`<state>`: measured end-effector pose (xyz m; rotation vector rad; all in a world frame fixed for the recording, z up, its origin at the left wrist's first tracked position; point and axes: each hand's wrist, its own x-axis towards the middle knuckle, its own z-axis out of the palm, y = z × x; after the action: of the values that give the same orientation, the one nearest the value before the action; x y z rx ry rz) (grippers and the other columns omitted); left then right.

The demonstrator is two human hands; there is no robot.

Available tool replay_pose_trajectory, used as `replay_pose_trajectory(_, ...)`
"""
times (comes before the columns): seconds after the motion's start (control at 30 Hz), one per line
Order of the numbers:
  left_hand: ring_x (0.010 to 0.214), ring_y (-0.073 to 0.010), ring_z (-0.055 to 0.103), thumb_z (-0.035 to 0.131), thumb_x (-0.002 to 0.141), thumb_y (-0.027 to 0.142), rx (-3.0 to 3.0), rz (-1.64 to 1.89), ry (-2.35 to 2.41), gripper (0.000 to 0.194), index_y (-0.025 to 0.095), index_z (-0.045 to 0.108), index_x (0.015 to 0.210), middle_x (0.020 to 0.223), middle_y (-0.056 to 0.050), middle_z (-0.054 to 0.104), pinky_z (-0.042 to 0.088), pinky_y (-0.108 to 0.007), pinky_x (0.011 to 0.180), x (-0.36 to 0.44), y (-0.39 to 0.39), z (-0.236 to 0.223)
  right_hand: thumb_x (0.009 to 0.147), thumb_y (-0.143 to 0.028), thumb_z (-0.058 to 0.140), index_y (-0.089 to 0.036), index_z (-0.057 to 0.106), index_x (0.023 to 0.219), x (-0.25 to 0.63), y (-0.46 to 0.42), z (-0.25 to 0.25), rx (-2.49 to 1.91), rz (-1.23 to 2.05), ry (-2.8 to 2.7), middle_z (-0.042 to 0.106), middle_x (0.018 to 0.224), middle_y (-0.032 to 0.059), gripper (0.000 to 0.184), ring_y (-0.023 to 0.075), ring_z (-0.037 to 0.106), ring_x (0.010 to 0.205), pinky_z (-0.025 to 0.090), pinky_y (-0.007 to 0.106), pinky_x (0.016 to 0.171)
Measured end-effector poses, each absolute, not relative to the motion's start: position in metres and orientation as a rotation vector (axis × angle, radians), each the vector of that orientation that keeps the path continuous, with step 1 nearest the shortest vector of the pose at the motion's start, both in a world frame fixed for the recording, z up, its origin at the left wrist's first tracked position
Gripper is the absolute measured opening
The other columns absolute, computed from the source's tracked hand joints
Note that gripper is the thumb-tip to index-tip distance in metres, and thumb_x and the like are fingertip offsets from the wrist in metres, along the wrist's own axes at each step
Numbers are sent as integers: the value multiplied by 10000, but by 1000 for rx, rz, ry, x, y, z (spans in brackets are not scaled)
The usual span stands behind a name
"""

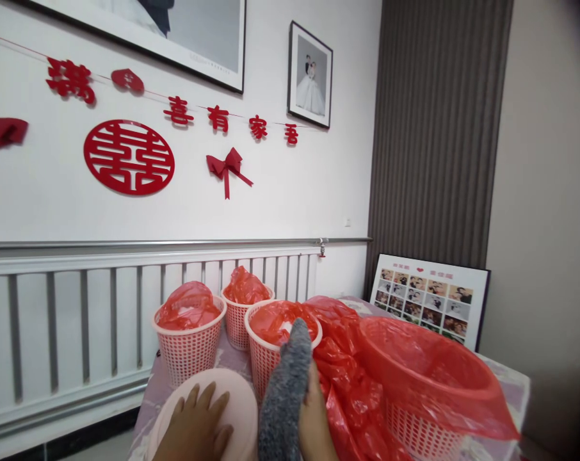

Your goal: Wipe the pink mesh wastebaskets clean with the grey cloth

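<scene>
Closest to us, our left hand [196,426] lies palm down with its fingers spread and fully relaxed, pressed flat on the smooth top of a pale pink round piece [239,410] and gripping nothing. That piece sits at the near edge of the tabletop [513,384], and its lower part is out of our view. Just to its right we have our right hand [314,416] raised against a mottled grey cloth [285,397], which stands up tall and covers our fingers; we cannot tell how far they are bent or how firmly they grip it.

Beyond the cloth, and partly hidden by it, we see the middle basket [261,366], with red plastic and something white inside. Further back, the rear basket [236,326] has red plastic bulging above its rim, and the left basket [189,355] holds more of it. To the right of our hands, crumpled red plastic [354,410] lies beside the large basket [422,426], whose red liner [463,378] drapes over the rim.

Behind the tabletop we face a white radiator [121,314] and a wall hung with a red oval emblem [129,157], a red bow [226,168] and framed photographs [312,77]. At the right, a photo board [429,301] leans back.
</scene>
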<state>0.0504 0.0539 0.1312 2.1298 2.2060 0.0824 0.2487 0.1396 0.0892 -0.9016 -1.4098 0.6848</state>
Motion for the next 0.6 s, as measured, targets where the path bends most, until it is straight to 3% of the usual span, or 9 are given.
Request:
replay_pose_trajectory(0.07,1414,-391,410,463,876,330,2154,176,2200,564,226,525,1427,1534,-163,461,333,-599,1128,48,56,128,852,-288,544,-187,471,1457,233,139,100,-935,709,-1790,482,1503,129,618,282,365,1441,291,474,1193)
replay_pose_trajectory(0.13,1295,-326,551,456,880,257,2202,319,2159,467,210,629,1311,1405,-158,596,423,-503,1077,44,56,123,803,-254,574,-198,528,1421,218,134,111,-898,717,-2200,452,1533,114,622,286,345,1451,252,467,1207)
replay_pose_trajectory(0.27,969,-219,683,363,923,179,2271,553,2073,363,186,724,956,999,-101,745,514,-351,903,38,50,110,787,-283,593,-190,564,1396,202,139,127,-886,663,-2537,438,1544,128,617,306,392,1421,285,439,1188)
replay_pose_trajectory(0.4,946,-193,671,474,870,159,2361,655,1897,239,210,707,891,975,-48,745,513,-283,834,39,43,105,794,-312,587,-142,509,1438,187,173,135,-915,629,-2669,474,1512,157,670,286,468,1372,342,370,1156)
replay_pose_trajectory(0.5,860,-167,669,515,835,136,2397,672,1864,185,203,688,837,937,-36,741,512,-252,769,40,44,100,838,-288,529,-177,556,1386,164,197,143,-878,513,-2840,638,1349,130,559,268,618,1203,465,349,1032)
replay_pose_trajectory(0.6,830,-168,668,524,830,130,2504,686,1858,167,198,676,824,919,-39,733,516,-257,747,34,51,88,828,-262,551,-191,653,1251,127,203,150,-780,444,-2977,710,1226,125,441,303,676,1075,523,387,913)
